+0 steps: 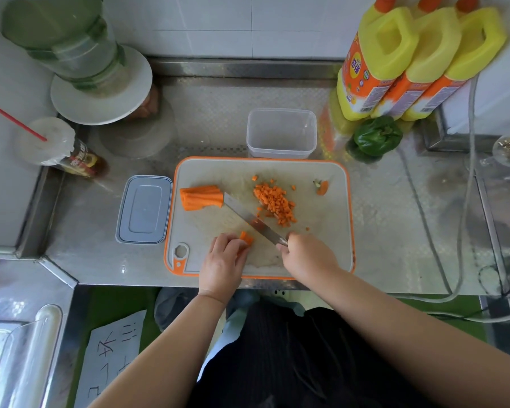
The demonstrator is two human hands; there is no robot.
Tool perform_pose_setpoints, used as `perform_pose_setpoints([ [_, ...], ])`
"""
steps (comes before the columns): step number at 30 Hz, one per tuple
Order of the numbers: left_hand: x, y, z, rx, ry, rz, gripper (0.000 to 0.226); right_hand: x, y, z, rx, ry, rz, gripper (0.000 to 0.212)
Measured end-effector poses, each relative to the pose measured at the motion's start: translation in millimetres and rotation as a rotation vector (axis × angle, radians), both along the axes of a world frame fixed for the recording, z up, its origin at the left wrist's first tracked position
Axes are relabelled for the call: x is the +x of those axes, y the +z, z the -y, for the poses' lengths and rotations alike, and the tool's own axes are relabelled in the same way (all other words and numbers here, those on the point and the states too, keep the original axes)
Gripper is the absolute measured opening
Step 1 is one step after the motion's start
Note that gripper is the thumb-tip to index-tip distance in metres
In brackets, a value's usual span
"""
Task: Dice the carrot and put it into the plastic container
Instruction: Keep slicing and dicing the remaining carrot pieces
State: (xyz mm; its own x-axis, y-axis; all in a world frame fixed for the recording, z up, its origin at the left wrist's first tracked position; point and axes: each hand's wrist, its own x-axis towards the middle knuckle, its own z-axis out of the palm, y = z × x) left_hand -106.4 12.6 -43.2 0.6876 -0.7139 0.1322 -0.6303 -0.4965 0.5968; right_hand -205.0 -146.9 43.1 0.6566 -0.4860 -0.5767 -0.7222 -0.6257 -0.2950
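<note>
left hand [223, 260] pinches our carrot sticks [246, 238] on cutting board [333, 248] | right hand [305, 254] grips knife [249, 217] | diced pile [274, 204] mid-board | plastic container [281, 134] just behind board, on table [395, 231]

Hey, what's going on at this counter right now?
A person is dicing carrot on a cutting board. The right hand holds a knife, and the left hand holds a few carrot sticks near the blade. A pile of dice lies mid-board, with uncut strips at the left. The container behind the board is empty, its lid beside the board.
</note>
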Motion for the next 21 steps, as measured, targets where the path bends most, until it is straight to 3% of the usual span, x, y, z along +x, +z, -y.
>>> perform_pose_setpoints([
  [2,1.5,-0.9,-0.3,0.003,-0.018,0.01,0.006,-1.9,0.5,-4.9,-0.006,0.043,0.002,0.027],
  [6,2.5,-3.7,2.3,0.002,-0.035,-0.006,0.023,-2.9,-3.7,-13.0,-0.004,0.073,-0.044,0.017],
  [10,2.6,-7.2,3.5,-0.018,-0.012,-0.005,0.008,2.7,-3.7,-16.0,0.006,0.059,-0.11,0.011],
  [15,2.9,-11.4,1.3,-0.009,-0.02,-0.011,0.009,16.7,-4.4,-18.7,0.047,0.023,-0.224,0.018],
  [19,2.9,-8.5,2.4,-0.029,-0.044,0.036,0.023,14.0,-9.3,-18.8,0.085,-0.028,-0.171,0.014],
  [21,2.9,-7.9,1.9,-0.038,-0.051,0.059,0.022,12.5,-9.9,-10.4,0.143,-0.09,-0.116,0.024],
])
